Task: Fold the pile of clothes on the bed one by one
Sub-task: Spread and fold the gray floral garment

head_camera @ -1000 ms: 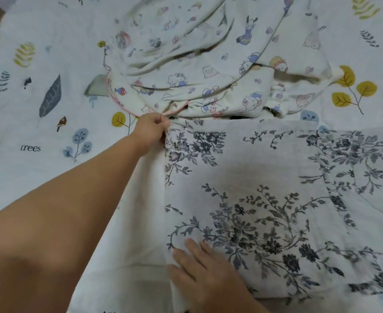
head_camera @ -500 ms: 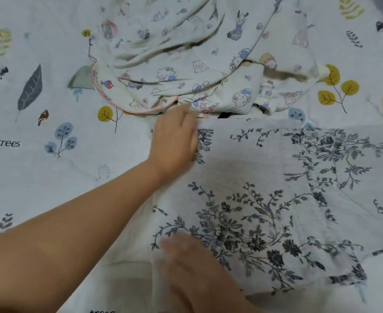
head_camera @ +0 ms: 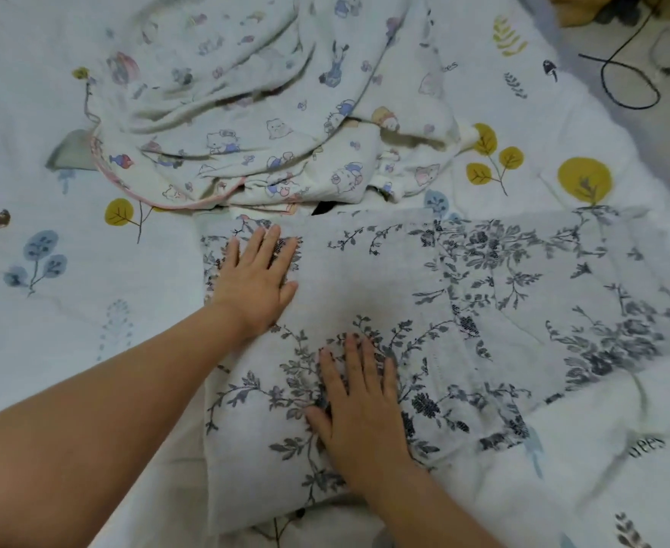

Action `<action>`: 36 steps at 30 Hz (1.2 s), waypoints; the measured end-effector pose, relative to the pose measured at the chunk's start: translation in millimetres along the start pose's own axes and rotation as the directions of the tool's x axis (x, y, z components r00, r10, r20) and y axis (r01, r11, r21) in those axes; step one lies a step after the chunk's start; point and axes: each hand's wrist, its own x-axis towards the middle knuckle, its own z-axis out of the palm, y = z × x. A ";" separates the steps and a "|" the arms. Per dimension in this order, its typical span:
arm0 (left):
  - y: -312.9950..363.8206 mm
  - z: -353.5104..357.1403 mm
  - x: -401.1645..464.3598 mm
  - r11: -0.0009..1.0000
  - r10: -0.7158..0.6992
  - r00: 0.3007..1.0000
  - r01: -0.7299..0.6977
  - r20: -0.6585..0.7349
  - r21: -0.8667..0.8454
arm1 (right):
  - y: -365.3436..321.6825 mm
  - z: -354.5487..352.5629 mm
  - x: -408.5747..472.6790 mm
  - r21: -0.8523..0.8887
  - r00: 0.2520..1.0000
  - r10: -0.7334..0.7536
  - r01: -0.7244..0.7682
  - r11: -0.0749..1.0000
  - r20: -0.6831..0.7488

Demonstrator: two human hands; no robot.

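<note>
Neither of our hands has a grip on anything: both lie flat, fingers straight and slightly spread, palms pressing down on the floral garment [head_camera: 424,310]. Our left hand [head_camera: 256,278] rests near the garment's left edge toward its far corner, fingers pointing to twelve o'clock. Our right hand [head_camera: 359,405] rests nearer to us, at about five o'clock from the left hand, also pointing to twelve.

The floral garment is spread flat on the bed [head_camera: 68,310], white with dark grey-blue sprigs. Its long axis runs roughly from nine to three o'clock across our view, with a straight folded edge at nine, just left of our hands, and the looser, wrinkled end trailing off at three to four o'clock. We judge this a smoothing step within a fold already begun. The unfolded length lies to the right of both hands, so the right hand is the nearer one to reach out toward three o'clock and bring that end back over, while the left hand pins the nine o'clock edge.

At twelve o'clock, just beyond the garment's far edge and touching it, lies the cartoon-print garment [head_camera: 254,124], crumpled and not yet folded. At two o'clock, off the bed, a black cable [head_camera: 618,65] loops across the floor.
</note>
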 end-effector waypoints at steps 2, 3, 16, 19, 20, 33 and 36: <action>14.5 -13.2 -8.6 1.000 -0.013 1.000 0.012 -0.026 -0.027 | 7.8 -11.5 -5.6 0.087 0.996 -0.033 0.040 0.995 -0.085; 22.9 -18.7 -14.3 0.999 -0.009 0.999 0.007 -0.041 -0.052 | 15.0 -16.9 -10.1 0.161 0.992 -0.015 0.035 0.986 -0.125; 183.8 -37.3 -28.2 0.952 0.183 0.983 -0.182 -0.021 -0.246 | 224.5 -83.6 -54.1 0.851 0.451 0.892 -0.483 0.207 0.039; 206.1 -30.0 -22.9 0.960 0.117 0.993 -0.108 0.022 -0.259 | 263.2 -84.2 -44.2 0.863 0.370 0.904 -0.506 0.002 0.215; 209.8 -26.6 -21.6 0.963 0.104 0.994 -0.090 0.041 -0.252 | 272.9 -84.8 -38.5 0.868 0.373 0.892 -0.495 -0.042 0.256; 209.8 -11.8 -18.4 0.953 0.093 0.994 -0.071 0.060 -0.295 | 290.5 -111.6 -6.9 0.894 0.483 0.783 0.003 -0.448 0.391; 203.4 -23.6 -19.4 0.880 0.114 0.992 -0.081 0.044 -0.467 | 251.9 -136.5 -11.2 0.991 0.513 0.857 0.077 -0.110 0.055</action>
